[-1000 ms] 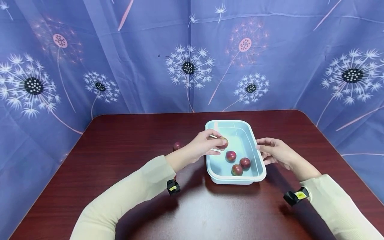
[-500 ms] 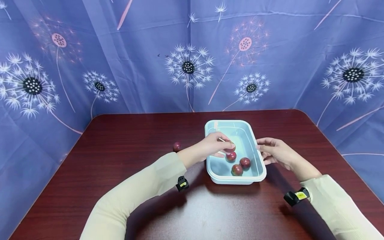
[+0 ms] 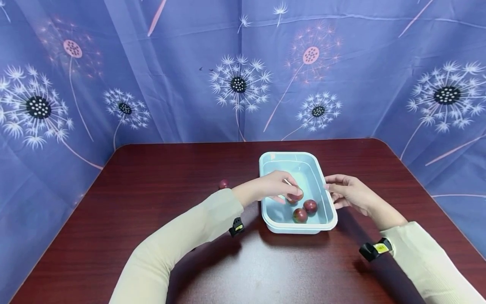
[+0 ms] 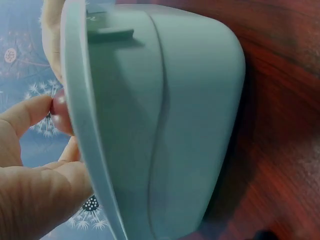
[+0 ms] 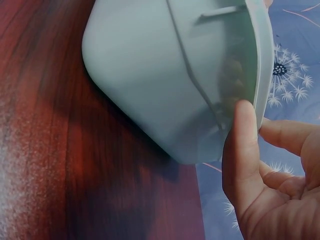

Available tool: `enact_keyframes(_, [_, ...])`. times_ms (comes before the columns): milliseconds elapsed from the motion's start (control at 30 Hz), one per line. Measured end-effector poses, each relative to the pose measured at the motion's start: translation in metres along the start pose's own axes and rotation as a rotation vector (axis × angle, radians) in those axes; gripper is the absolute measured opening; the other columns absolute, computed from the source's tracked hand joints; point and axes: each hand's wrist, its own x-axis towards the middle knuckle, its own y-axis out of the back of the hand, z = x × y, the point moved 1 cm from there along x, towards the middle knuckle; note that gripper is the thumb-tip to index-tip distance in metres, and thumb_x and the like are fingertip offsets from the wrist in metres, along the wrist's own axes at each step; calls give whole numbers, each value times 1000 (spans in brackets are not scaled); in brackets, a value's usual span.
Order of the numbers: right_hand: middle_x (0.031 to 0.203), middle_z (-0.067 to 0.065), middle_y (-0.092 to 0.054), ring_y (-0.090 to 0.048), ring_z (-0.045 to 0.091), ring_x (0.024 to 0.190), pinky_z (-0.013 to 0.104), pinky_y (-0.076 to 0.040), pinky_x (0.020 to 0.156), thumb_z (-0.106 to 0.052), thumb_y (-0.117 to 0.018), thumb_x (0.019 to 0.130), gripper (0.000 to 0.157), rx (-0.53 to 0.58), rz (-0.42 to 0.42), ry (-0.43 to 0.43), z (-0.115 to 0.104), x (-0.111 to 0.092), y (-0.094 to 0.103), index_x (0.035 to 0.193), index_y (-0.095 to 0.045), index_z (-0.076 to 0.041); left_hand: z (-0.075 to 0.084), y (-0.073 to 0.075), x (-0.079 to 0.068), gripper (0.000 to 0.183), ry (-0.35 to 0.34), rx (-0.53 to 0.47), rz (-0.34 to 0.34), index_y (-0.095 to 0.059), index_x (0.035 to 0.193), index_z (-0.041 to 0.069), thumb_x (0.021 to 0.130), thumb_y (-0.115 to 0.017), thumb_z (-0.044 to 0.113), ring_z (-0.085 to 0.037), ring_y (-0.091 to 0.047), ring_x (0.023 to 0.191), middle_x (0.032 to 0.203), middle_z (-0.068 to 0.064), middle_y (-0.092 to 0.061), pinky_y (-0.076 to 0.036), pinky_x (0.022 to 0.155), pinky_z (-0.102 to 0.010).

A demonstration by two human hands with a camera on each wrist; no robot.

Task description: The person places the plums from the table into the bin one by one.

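A pale blue plastic basin (image 3: 306, 174) stands on the table. My left hand (image 3: 274, 185) reaches over its left rim and pinches a dark red plum (image 3: 296, 195), low inside. That plum partly covers another plum lying beneath it in the head view. Two more plums, a nearer one (image 3: 300, 215) and one to its right (image 3: 310, 206), lie on the basin floor. My right hand (image 3: 350, 193) holds the basin's right rim; in the right wrist view a finger (image 5: 244, 130) lies along the outer wall. The left wrist view shows the held plum (image 4: 60, 114) just past the rim.
One more plum (image 3: 224, 184) lies on the dark red wooden table (image 3: 167, 169), left of the basin and behind the left forearm. A blue curtain (image 3: 182, 84) with dandelion prints hangs behind the table and along its sides.
My left hand has moved right and toward me with the plum, from over the basin's left side down to the plums inside. The right hand has stayed on the rim.
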Motion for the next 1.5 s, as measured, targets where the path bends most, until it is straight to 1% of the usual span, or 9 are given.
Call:
enact_keyframes(200, [84, -4, -66, -64, 9, 68, 31, -58, 66, -15, -49, 99, 54, 18, -1, 7, 2, 0, 1, 137, -26, 15, -1, -8, 9, 19, 33, 40, -20, -56, 99, 5, 88, -66, 16, -28, -64, 98, 83, -1, -62, -55, 84, -40])
enact_keyframes(300, [85, -3, -66, -64, 10, 68, 32, -58, 66, -16, -50, 99, 54, 14, -1, 8, 2, 0, 1, 137, -27, 15, -3, -10, 12, 18, 40, 48, -32, -56, 97, 5, 87, -67, 15, -27, -64, 94, 83, -2, -61, -54, 87, -42])
enact_keyframes(567, [84, -2, -66, -64, 10, 68, 32, -58, 66, -17, -50, 98, 54, 1, 7, 6, 1, 0, 1, 136, -29, 15, -5, -13, 13, 18, 31, 75, -18, -60, 97, 1, 85, -69, 11, -20, -63, 82, 86, -3, -61, -56, 80, -32])
enact_keyframes(733, [84, -2, -65, -64, 10, 68, 32, -58, 66, -16, -50, 99, 53, 7, 6, 11, 2, 0, 2, 136, -29, 15, -5, -16, 13, 27, 25, 130, 10, -55, 104, 0, 84, -70, 10, -25, -67, 87, 93, -11, -65, -56, 76, -31])
enact_keyframes(867, [85, -2, -66, -65, 11, 68, 32, -58, 66, -16, -50, 99, 53, 16, 0, 11, 3, 0, 1, 136, -28, 15, -6, -18, 14, 37, 37, 146, 4, -49, 113, -2, 84, -69, 11, -33, -67, 96, 102, -19, -65, -56, 80, -37])
enact_keyframes(933, [85, -2, -66, -65, 11, 69, 32, -58, 66, -16, -50, 99, 53, 16, -4, 13, 3, 0, 1, 136, -28, 15, -7, -18, 15, 37, 46, 140, 10, -48, 112, -1, 85, -69, 11, -35, -67, 98, 105, -20, -63, -55, 82, -39])
enact_keyframes(1033, [84, -2, -66, -64, 11, 68, 32, -58, 66, -15, -49, 99, 53, 13, -1, 16, 2, 0, 1, 136, -28, 15, -6, -18, 16, 33, 56, 139, 23, -48, 107, 1, 85, -69, 13, -34, -66, 98, 105, -15, -61, -56, 81, -40])
enact_keyframes(1167, [84, -2, -66, -64, 11, 67, 32, -58, 65, -14, -49, 99, 53, 23, -4, 20, 2, 0, 1, 136, -28, 16, -5, -16, 16, 26, 75, 169, 41, -49, 99, 4, 86, -69, 16, -30, -66, 94, 99, -8, -59, -58, 73, -36])
enact_keyframes(1500, [83, -2, -66, -64, 10, 67, 32, -58, 65, -15, -49, 99, 52, 41, -9, 19, 4, 2, 2, 135, -28, 16, -1, -11, 14, 20, 69, 211, 71, -53, 93, 5, 85, -67, 17, -21, -61, 84, 95, -5, -52, -58, 65, -32])
